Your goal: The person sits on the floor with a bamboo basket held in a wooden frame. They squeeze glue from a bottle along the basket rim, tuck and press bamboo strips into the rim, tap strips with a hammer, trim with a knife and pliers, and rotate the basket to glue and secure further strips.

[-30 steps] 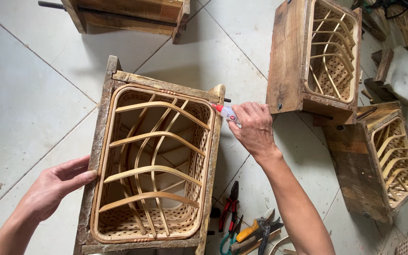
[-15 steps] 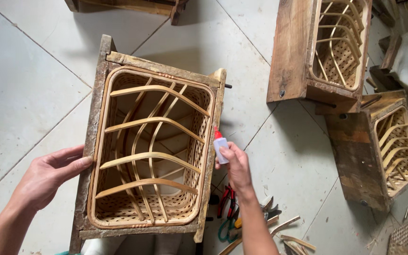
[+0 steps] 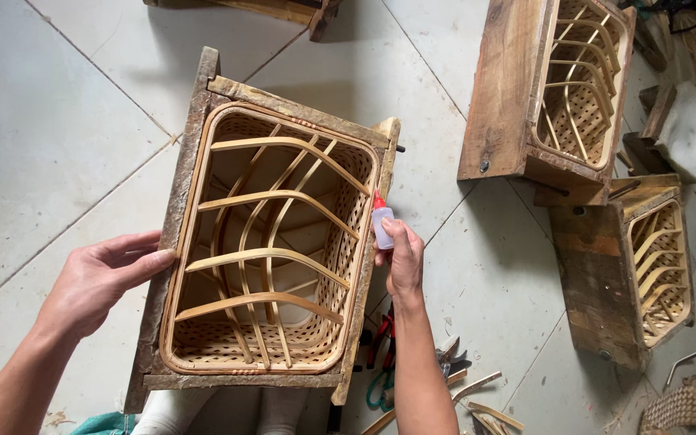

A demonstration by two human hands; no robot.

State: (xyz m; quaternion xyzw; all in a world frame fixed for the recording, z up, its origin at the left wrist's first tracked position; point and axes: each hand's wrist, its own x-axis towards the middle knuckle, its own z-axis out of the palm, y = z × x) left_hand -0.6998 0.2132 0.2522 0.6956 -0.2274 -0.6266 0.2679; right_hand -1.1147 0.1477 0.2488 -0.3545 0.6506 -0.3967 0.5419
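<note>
Right hand [image 3: 403, 262] gripping glue bottle [image 3: 382, 226] at basket's [image 3: 271, 242] three o'clock; left hand [image 3: 102, 278], open, flat at nine o'clock.

- I note a floor [image 3: 82, 105] of large pale grey tiles with dark grout lines, lit evenly by soft daylight.
- Right of the floor's centre lie two wooden moulds with woven baskets [image 3: 553, 89] [image 3: 630, 270].
- Beyond them, a white block [image 3: 690, 129].
- Near its lower edge, scattered cane offcuts [image 3: 477, 399].
</note>
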